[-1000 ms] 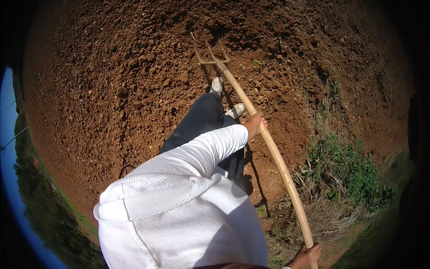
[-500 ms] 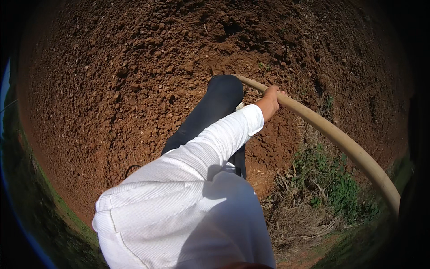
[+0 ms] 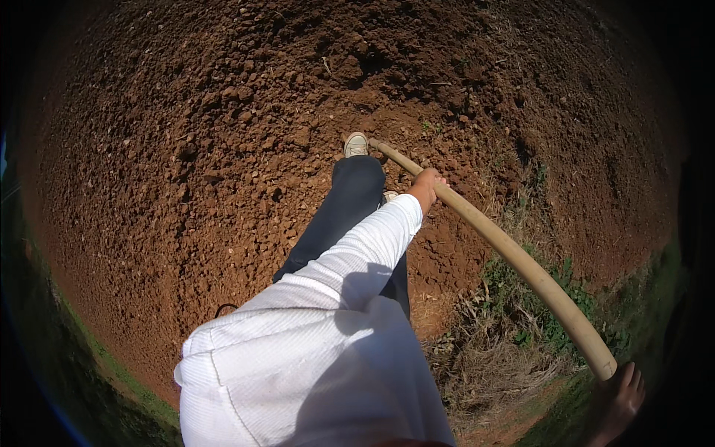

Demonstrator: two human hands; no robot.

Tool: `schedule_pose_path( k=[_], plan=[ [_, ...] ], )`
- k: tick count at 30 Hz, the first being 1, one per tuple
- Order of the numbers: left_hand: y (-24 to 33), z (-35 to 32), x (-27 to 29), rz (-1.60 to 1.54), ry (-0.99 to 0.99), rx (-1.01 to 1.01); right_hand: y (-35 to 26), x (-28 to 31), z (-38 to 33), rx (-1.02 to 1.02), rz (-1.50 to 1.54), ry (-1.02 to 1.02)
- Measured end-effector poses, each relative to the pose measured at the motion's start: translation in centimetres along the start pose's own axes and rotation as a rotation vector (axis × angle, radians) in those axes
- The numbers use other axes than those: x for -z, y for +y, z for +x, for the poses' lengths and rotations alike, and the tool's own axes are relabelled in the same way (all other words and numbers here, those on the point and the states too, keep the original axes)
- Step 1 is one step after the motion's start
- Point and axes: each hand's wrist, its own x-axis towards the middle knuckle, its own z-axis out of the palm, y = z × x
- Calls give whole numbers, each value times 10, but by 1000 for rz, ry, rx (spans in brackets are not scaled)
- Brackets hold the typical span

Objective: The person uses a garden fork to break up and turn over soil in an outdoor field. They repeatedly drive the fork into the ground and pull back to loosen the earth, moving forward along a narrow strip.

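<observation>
Fingers of the left hand (image 3: 426, 185) wrap the handle (image 3: 497, 242) partway along its length, closed on the pale wood, with the white sleeve (image 3: 357, 257) running back from the wrist toward the lower edge. The right hand (image 3: 620, 398) sits at the handle's butt end, low at the right; its fingers look spread against the end, and whether it grips cannot be told, since that corner is dark and bent by the lens.

The handle slants from that butt end up and left, past the left hand, and its far tip ends just beside the shoe (image 3: 356, 144). The tool's head is not seen there; the tip meets the soil (image 3: 186, 164) near the toe. A dark trouser leg (image 3: 344, 212) runs from the shoe back under the sleeve, left of the handle.

Red-brown clods of soil fill the ground left of and beyond the handle. Right of the handle and below its lower half lies a patch of dry grass (image 3: 484, 365) with green weeds (image 3: 551, 313) among it.
</observation>
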Motion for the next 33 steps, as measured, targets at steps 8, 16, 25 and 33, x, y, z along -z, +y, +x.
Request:
schedule_pose_path(
  k=[8,16,25,33],
  plan=[
    [-90,27,117,419,231,166,-110,-120,-165,-8,256,-168],
    [-76,7,80,521,258,192,-68,-87,-76,276,555,-802],
    [-23,46,19,560,259,250,-69,-27,37,204,401,-504],
    [-65,40,43,469,388,-31,-91,-122,-25,182,405,-566]
  ],
)
